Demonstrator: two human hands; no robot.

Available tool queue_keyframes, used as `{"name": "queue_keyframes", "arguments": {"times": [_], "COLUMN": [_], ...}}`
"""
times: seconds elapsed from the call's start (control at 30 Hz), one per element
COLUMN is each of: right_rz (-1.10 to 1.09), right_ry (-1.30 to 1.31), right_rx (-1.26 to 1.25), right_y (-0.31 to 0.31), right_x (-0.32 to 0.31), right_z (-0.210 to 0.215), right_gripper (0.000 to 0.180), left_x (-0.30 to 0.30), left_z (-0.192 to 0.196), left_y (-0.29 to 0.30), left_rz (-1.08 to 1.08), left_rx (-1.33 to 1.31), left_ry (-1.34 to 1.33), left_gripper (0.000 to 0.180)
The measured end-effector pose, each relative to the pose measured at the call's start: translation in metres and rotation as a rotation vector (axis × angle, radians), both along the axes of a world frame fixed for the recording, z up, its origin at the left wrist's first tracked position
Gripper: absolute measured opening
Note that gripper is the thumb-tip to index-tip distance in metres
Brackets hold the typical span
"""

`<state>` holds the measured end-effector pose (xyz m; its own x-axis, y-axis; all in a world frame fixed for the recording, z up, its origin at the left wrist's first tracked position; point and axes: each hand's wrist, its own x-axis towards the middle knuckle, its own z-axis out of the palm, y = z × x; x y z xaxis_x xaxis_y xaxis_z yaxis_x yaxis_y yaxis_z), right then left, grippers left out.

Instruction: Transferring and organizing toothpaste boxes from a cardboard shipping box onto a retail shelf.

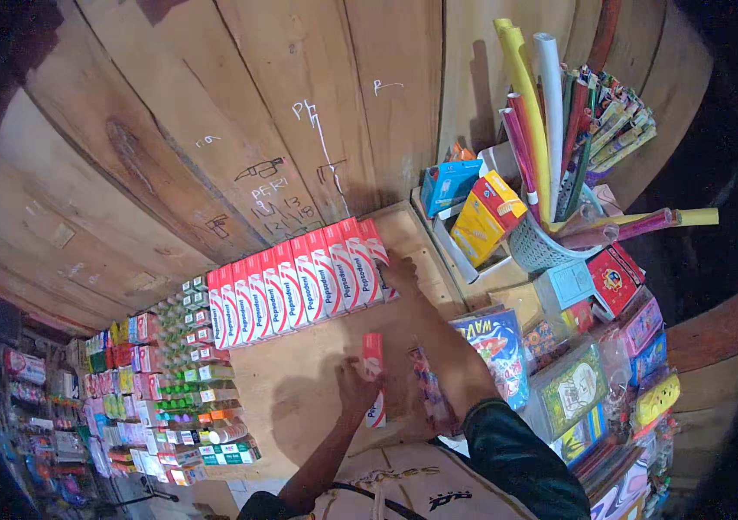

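Note:
A row of several red-and-white toothpaste boxes (295, 282) stands side by side on the wooden shelf, against the plank wall. At the row's right end my right hand (400, 276) is closed on the last toothpaste box (375, 245), which leans slightly against its neighbour. Closer to my body, my left hand (357, 386) grips another toothpaste box (372, 349) by its middle. Its fingers cover part of that box, whose two ends show above and below the hand.
Left of the row sit many small bottles and cartons (213, 373). To the right are a pale basket (542, 247) of rolled paper, a yellow-red box (488, 217), a blue box (453, 186) and plastic-wrapped packs (568, 390). A colourful packet strip (430, 381) lies by my right forearm.

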<state>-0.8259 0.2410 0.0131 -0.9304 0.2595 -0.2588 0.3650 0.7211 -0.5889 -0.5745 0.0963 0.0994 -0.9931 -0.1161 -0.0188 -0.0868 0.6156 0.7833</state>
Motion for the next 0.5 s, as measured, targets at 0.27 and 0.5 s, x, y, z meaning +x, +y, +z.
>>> {"name": "queue_keyframes", "arguments": {"times": [0.27,0.5], "right_rz": [-0.12,0.179], "right_ry": [0.295,0.382], "right_rx": [-0.943,-0.788], "right_y": [-0.017,0.013], "right_x": [0.075,0.189], "right_z": [0.069,0.072], "right_gripper": [0.044,0.046], "left_x": [0.039,0.005], "left_z": [-0.05,-0.009], "left_y": [-0.02,-0.001], "left_rz": [-0.054,-0.158], "left_rx": [-0.194,-0.099], "left_ry": [-0.165,0.083], "left_gripper": [0.067,0.066]}}
